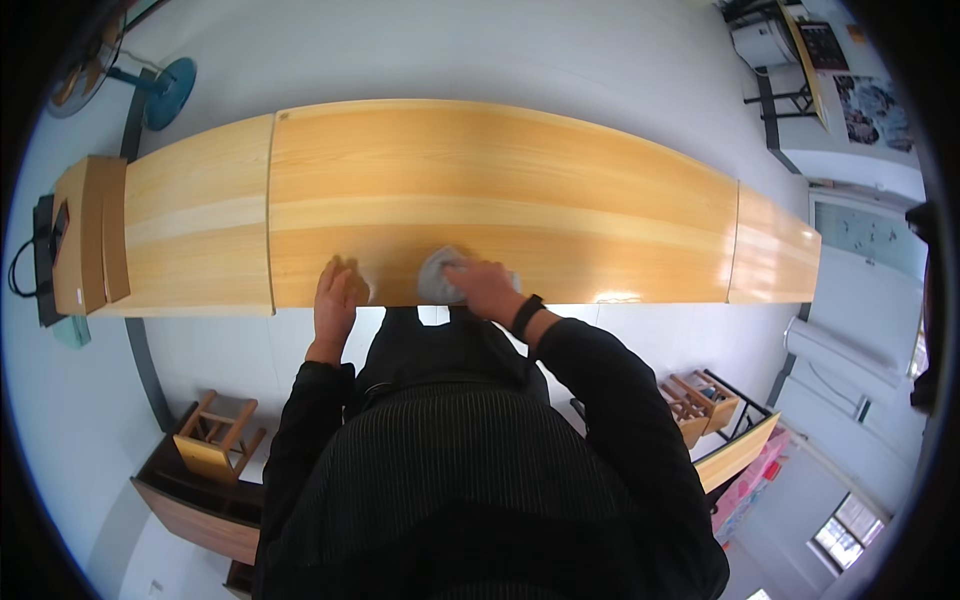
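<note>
A long light-wood table stretches across in front of me. Close to its near edge, my right hand presses a grey cloth onto the tabletop, fingers closed over it. Part of the cloth is hidden under that hand, and a dark band circles the wrist. My left hand rests at the near edge of the table, left of the cloth. Its fingers lie stretched out on the wood and hold nothing.
An open cardboard box stands at the table's left end, beside a black bag. A teal-based fan is on the floor at far left. Wooden stools stand behind me, near a dark desk.
</note>
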`<act>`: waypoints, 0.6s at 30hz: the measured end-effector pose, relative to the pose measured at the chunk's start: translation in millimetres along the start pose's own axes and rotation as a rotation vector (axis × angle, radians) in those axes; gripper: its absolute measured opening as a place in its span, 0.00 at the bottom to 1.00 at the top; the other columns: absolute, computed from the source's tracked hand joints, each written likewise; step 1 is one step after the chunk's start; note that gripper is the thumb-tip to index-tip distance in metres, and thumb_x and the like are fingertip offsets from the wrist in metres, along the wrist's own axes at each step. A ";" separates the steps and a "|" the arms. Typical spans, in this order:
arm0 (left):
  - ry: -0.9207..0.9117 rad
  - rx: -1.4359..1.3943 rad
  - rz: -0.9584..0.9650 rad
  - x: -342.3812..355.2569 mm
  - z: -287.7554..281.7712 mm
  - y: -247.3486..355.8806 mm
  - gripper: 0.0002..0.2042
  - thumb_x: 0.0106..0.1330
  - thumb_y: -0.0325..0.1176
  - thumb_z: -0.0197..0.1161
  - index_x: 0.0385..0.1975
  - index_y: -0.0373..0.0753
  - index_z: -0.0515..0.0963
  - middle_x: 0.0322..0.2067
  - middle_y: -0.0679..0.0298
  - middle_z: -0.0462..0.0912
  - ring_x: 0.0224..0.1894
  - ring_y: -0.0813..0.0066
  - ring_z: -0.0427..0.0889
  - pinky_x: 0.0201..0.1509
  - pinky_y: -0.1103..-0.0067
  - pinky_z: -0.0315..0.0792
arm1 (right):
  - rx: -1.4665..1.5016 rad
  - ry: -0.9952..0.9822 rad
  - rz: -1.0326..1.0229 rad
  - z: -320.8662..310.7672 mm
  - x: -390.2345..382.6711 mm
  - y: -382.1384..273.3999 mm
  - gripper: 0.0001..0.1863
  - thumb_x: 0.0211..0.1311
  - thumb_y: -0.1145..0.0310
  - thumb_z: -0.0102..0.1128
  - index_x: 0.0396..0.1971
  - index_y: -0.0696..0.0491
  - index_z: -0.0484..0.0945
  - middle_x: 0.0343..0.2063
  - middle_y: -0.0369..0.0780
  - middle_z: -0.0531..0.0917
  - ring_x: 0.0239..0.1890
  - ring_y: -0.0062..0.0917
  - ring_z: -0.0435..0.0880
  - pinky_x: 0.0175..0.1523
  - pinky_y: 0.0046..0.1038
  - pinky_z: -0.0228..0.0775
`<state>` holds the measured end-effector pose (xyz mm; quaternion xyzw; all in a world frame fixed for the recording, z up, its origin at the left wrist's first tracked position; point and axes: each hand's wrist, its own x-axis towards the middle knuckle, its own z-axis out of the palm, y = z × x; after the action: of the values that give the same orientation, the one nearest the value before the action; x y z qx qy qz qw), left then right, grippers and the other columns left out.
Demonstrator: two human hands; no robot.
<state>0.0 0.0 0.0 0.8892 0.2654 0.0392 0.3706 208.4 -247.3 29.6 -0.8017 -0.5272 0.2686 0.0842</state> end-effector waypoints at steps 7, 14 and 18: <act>-0.047 0.130 0.120 22.8 42.4 61.6 0.25 0.51 0.24 0.63 0.53 0.38 0.71 0.61 0.46 0.60 0.62 0.45 0.61 0.64 0.63 0.61 | -0.134 0.043 0.552 -13.3 -153.9 136.9 0.33 0.50 0.71 0.56 0.60 0.36 0.65 0.41 0.45 0.75 0.39 0.42 0.80 0.40 0.41 0.73; -0.139 0.288 0.145 33.8 77.2 83.2 0.30 0.50 0.28 0.65 0.57 0.39 0.67 0.63 0.47 0.57 0.63 0.46 0.59 0.63 0.60 0.60 | 0.233 0.432 1.089 -8.4 -209.3 191.7 0.36 0.49 0.61 0.65 0.61 0.43 0.63 0.43 0.50 0.73 0.43 0.46 0.78 0.44 0.41 0.74; -0.196 0.325 0.128 36.1 97.7 93.7 0.33 0.49 0.32 0.68 0.59 0.42 0.66 0.64 0.44 0.52 0.63 0.40 0.56 0.63 0.58 0.60 | 0.327 0.545 0.998 3.7 -182.1 191.5 0.40 0.48 0.59 0.67 0.63 0.47 0.60 0.45 0.50 0.73 0.43 0.47 0.78 0.44 0.42 0.73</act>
<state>98.5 -99.1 -11.4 0.9518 0.1740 -0.0675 0.2433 305.2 -492.4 8.7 -0.9695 0.0023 0.1381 0.2026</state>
